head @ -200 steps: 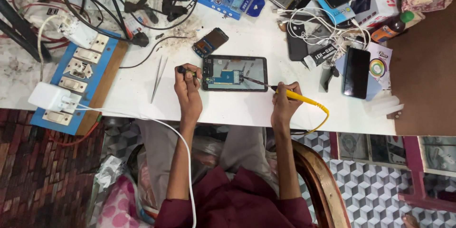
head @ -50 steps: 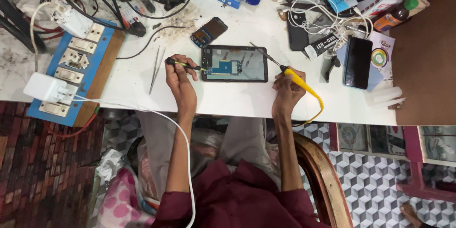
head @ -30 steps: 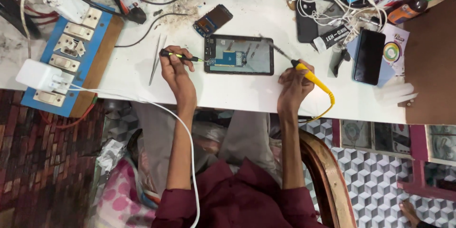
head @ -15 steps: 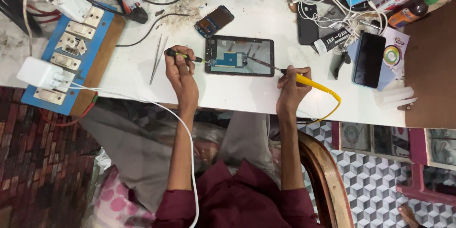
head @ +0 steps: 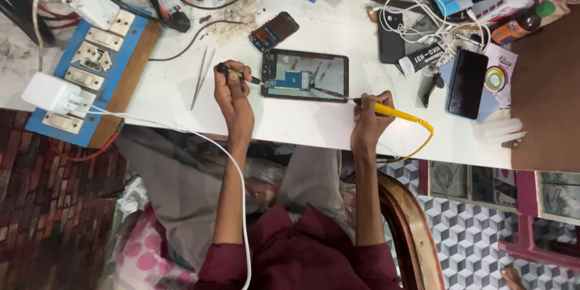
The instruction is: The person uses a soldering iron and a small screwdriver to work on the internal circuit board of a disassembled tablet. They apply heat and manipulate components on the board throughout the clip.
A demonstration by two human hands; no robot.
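An opened tablet (head: 305,75) lies on the white table (head: 302,124) with its inner boards showing. My left hand (head: 232,87) grips a small dark-handled tool (head: 237,74) whose tip touches the tablet's left edge. My right hand (head: 370,115) holds a yellow soldering iron (head: 386,109); its metal tip reaches into the tablet's middle. The iron's yellow cord (head: 423,136) loops off the table's front edge.
Tweezers (head: 199,75) lie left of my left hand. A small phone (head: 273,30) sits behind the tablet. A blue switch board (head: 90,72) with a white charger (head: 51,93) is at left. Phones (head: 466,81), cables and boxes crowd the right and back.
The view has shifted slightly between frames. My left hand lifted its tool off the table to the tablet's left edge; my right hand keeps the iron's tip inside the tablet.
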